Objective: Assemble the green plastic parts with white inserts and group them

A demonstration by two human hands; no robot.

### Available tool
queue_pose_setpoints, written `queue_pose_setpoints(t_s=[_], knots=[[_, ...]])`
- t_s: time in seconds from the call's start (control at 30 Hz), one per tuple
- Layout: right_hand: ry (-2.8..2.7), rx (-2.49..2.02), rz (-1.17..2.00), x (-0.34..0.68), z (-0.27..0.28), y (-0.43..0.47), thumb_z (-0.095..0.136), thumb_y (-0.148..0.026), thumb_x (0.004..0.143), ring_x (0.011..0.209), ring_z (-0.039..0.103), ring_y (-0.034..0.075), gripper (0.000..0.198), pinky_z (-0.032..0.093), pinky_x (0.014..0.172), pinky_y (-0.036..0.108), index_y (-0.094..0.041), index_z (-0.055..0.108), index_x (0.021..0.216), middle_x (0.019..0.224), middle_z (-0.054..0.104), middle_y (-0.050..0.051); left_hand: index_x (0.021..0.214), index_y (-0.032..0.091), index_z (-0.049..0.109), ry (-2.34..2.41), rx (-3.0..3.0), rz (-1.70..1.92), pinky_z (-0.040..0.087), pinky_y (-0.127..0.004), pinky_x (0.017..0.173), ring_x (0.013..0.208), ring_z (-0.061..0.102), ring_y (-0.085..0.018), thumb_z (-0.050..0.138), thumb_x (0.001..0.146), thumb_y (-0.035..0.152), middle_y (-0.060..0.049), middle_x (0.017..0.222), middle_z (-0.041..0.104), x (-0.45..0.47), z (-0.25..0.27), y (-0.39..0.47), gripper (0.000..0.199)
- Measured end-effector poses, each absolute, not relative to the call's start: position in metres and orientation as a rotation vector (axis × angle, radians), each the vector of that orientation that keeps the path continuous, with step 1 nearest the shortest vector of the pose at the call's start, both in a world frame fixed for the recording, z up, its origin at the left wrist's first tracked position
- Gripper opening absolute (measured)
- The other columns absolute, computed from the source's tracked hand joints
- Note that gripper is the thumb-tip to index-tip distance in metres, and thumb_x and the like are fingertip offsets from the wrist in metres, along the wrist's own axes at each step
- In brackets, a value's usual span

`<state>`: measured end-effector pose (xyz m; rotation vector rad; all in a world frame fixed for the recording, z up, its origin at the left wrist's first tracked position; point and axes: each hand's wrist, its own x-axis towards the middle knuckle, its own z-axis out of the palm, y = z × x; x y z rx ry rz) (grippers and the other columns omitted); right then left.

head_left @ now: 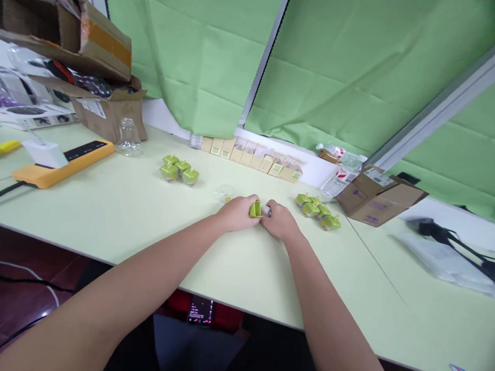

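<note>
My left hand is closed around a small green plastic lid, whose hollow side shows. Right beside it, my right hand pinches a small whitish-grey piece; its kind is hard to make out, as the fingers cover most of it. Both hands meet above the middle of the table. Just beyond my left hand lies a small clear plastic cup with a yellow spot. Several clear containers with green lids stand in a cluster at the left, and more form another cluster at the right.
A row of small cardboard boxes lines the back edge. Leftward are an orange power strip, a clear bottle and large cartons. At right are an open carton and a black cable. A phone lies below the table edge.
</note>
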<state>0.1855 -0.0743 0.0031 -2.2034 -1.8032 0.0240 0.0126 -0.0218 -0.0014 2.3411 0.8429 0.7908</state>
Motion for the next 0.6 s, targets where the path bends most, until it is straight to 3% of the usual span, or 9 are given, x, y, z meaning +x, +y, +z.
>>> queue_pose_setpoints(t_s=[0.23,0.43,0.6], knots=[[-1.324,-1.847,0.444,0.194,0.004,-0.066,0.065,-0.041,0.071,0.071,0.061,0.017,0.035,0.048,0.067,0.031,-0.025,0.064,0.102,0.085,0.065,0.0,0.11,0.024,0.059,0.896,2.33,0.781,0.043,-0.027,0.059,0.075,0.063,-0.02,0.065,0.076,0.036,-0.003,0.088,0.068,0.01,-0.004,-0.018,0.036],[-1.085,-1.587,0.821,0.182,0.005,-0.064,0.067,-0.033,0.064,0.074,0.064,0.018,0.04,0.049,0.06,0.028,-0.023,0.061,0.102,0.081,0.065,0.001,0.11,0.024,0.059,0.916,2.328,0.776,0.046,-0.027,0.062,0.077,0.064,-0.02,0.067,0.075,0.034,-0.003,0.089,0.068,0.01,-0.004,-0.015,0.037],[-1.067,-1.415,0.965,0.18,0.013,-0.069,0.075,-0.025,0.057,0.073,0.06,0.014,0.047,0.049,0.069,0.029,-0.022,0.064,0.103,0.083,0.067,0.0,0.108,0.024,0.058,0.915,2.324,0.796,0.045,-0.027,0.062,0.076,0.064,-0.02,0.065,0.076,0.031,-0.003,0.086,0.068,0.011,-0.006,-0.012,0.033]])
